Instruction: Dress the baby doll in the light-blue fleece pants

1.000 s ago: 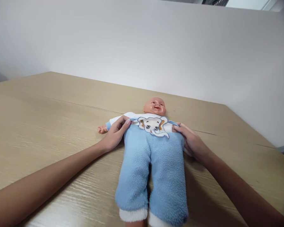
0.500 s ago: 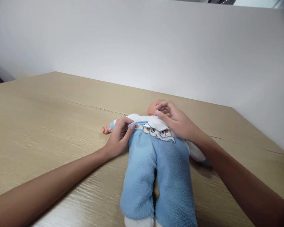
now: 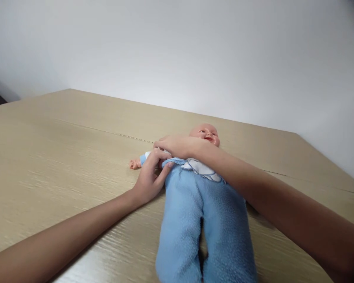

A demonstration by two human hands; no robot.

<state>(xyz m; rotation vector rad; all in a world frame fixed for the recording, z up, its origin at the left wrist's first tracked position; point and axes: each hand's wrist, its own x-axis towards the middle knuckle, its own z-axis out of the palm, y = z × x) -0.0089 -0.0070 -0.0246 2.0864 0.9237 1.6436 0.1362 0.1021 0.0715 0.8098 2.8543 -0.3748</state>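
A baby doll (image 3: 205, 131) lies on its back, head away from me, dressed in a white top and blue fleece overalls (image 3: 183, 212) with a white animal patch at the chest. My left hand (image 3: 152, 173) pinches the blue edge of the overalls at the doll's side, thumb in front and fingers behind. Across the doll's chest reaches my right hand (image 3: 177, 145), its fingertips by my left fingers. What the right fingers hold, if anything, is hidden. One doll arm with a blue cuff sticks out beyond my left hand.
The doll rests on a wide wood-grain table (image 3: 76, 157) with a thin seam running across it. Behind the table's far edge rises a plain pale wall (image 3: 177, 59). Something dark stands at the far left edge.
My right hand has moved left from near the doll's face to beside my left hand, uncovering the face. The left hand keeps its pinch. The view has shifted slightly.
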